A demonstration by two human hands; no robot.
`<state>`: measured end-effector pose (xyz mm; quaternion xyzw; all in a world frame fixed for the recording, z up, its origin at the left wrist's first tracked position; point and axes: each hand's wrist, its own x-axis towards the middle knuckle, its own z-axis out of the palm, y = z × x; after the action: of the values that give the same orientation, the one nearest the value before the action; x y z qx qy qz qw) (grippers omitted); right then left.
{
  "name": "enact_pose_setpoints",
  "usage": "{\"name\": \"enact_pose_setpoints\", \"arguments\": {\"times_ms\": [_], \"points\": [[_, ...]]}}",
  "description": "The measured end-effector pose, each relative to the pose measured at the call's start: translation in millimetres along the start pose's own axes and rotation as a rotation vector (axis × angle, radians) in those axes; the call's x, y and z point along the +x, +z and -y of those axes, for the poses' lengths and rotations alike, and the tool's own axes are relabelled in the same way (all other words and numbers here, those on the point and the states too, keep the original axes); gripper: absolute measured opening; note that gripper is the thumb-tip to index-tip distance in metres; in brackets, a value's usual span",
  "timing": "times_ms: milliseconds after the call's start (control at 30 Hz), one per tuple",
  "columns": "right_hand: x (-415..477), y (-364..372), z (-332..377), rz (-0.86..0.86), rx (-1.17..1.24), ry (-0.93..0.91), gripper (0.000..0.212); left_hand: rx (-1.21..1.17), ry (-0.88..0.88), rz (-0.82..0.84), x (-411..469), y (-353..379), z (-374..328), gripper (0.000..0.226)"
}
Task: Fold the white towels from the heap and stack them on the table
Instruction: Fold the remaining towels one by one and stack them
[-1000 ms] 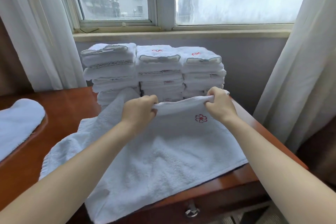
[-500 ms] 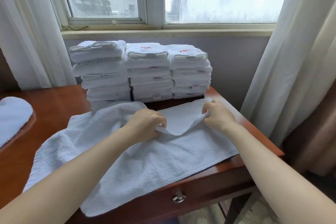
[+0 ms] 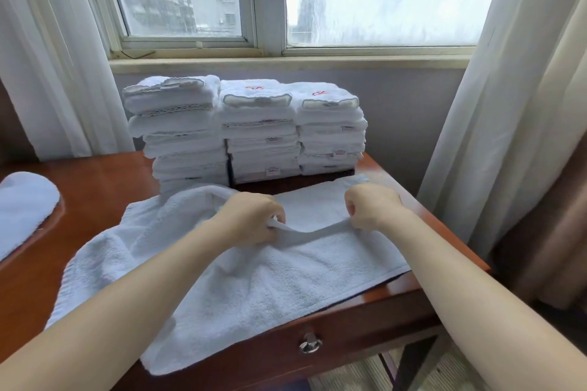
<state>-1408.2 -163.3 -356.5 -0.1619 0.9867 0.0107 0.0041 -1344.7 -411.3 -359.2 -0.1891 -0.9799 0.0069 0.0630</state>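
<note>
A white towel (image 3: 254,282) lies spread over the front of the brown wooden table (image 3: 101,181), its near edge hanging past the table's front. My left hand (image 3: 251,219) and my right hand (image 3: 371,209) each pinch the towel's folded-over far edge, which stretches taut between them just above the cloth. Behind the hands, three stacks of folded white towels (image 3: 244,130) stand side by side against the wall under the window.
Another white towel (image 3: 22,209) lies on a rounded wooden surface at the far left. A drawer with a metal knob (image 3: 309,343) sits below the table's front edge. Curtains hang at both sides, the right one (image 3: 508,105) close to the table's corner.
Both hands have drawn the towel's far edge toward me and down, folding it over the cloth. The red embroidered flower is now hidden underneath the fold.
</note>
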Motion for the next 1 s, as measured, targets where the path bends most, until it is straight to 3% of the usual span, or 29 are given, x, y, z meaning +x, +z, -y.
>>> {"name": "enact_pose_setpoints", "arguments": {"times_ms": [200,267,400,500,667,833,1000], "points": [[6,3,-9,-0.366,0.474,0.074,0.010,0.044,-0.087,-0.315,3,1,6,0.028],[6,4,-9,-0.336,0.478,0.063,0.014,0.019,-0.046,-0.332,1,0,6,0.029],[-3,16,-12,-0.187,0.327,0.109,0.020,0.077,-0.015,-0.038,-3,11,1,0.023],[-7,18,-10,-0.213,0.221,0.160,0.020,0.011,0.016,-0.016,-5,14,3,0.023],[-12,22,10,-0.317,0.273,0.113,0.030,-0.122,0.065,-0.102,-16,17,6,0.026],[-16,30,55,-0.211,0.414,-0.148,0.035,-0.169,0.156,-0.278,-28,16,5,0.024],[-12,29,88,-0.157,0.540,-0.173,0.037,-0.220,0.072,-0.431,-45,13,17,0.030]]}}
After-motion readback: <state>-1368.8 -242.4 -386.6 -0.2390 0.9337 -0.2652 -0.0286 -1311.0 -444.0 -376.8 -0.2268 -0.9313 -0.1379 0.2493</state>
